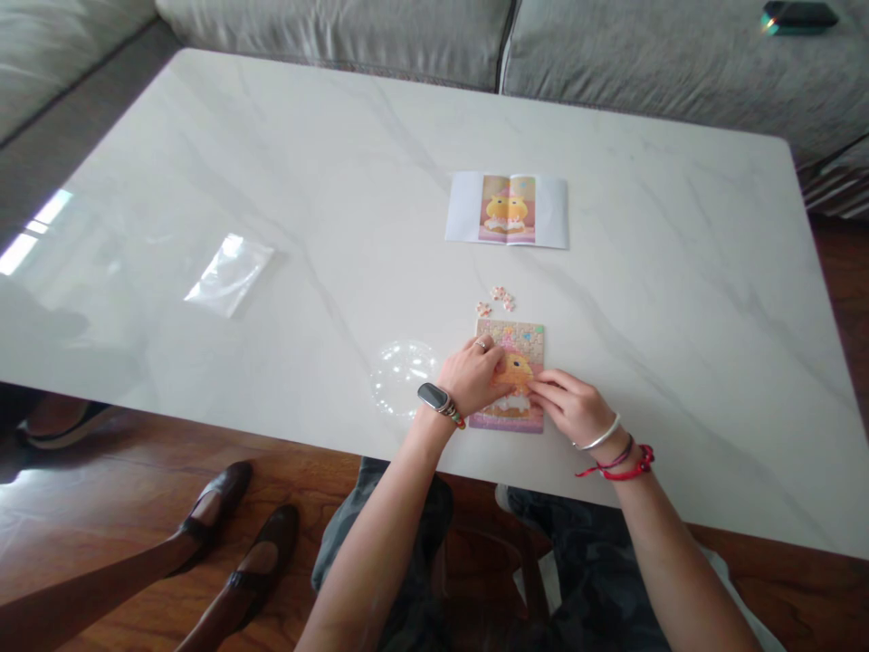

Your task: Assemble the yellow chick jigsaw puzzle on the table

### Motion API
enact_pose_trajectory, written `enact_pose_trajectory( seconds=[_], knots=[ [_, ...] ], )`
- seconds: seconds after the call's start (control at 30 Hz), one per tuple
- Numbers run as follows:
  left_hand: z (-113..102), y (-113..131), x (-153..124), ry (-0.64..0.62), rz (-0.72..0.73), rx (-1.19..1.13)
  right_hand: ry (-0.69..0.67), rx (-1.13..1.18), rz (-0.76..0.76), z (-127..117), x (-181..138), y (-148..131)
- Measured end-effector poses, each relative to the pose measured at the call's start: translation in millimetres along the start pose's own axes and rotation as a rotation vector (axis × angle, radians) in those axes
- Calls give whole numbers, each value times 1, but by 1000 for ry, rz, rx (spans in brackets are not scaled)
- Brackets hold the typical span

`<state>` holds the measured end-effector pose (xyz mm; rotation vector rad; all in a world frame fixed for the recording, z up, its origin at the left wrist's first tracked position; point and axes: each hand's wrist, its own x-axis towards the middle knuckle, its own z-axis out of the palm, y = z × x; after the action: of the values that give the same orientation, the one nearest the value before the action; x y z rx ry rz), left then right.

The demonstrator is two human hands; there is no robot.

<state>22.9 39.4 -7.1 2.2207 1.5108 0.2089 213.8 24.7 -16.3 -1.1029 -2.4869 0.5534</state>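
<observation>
A nearly whole jigsaw puzzle (pixel 508 423) with a yellow cartoon animal and a cake lies flat near the table's front edge. My left hand (pixel 473 373), wearing a ring and a dark-faced band, rests over the puzzle's left part. Its thumb and fingers are apart and touch the surface. From the right side, my right hand (pixel 570 403) reaches the puzzle's right edge with fingertips pinched together. Whatever lies between them is too small to make out. Just beyond the puzzle's top edge are several loose puzzle pieces (pixel 501 294). Both hands cover part of the picture.
A creased reference sheet (pixel 549 213) with the same picture lies farther back on the white marble-look table (pixel 353 199). To the left is a clear plastic bag (pixel 231 273). A grey sofa (pixel 373 36) borders the far side. Another person's feet (pixel 262 552) stand at lower left.
</observation>
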Motion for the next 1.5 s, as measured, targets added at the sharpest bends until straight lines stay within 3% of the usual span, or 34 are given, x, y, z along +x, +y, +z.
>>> enact_pose_trajectory(
  seconds=[0.2, 0.53, 0.9, 1.5],
  knots=[
    [0, 0, 0, -9, -19, -17, -105, -157, -39, -6, -2, -2],
    [1, 0, 1, -2, -26, 11, -245, -482, 145, -5, 3, -37],
    [2, 2, 2, -15, -43, 23, -45, -238, 196, 2, 0, -18],
    [0, 1, 3, -39, -41, 5, -37, -217, 157, 6, 0, -17]
  ],
)
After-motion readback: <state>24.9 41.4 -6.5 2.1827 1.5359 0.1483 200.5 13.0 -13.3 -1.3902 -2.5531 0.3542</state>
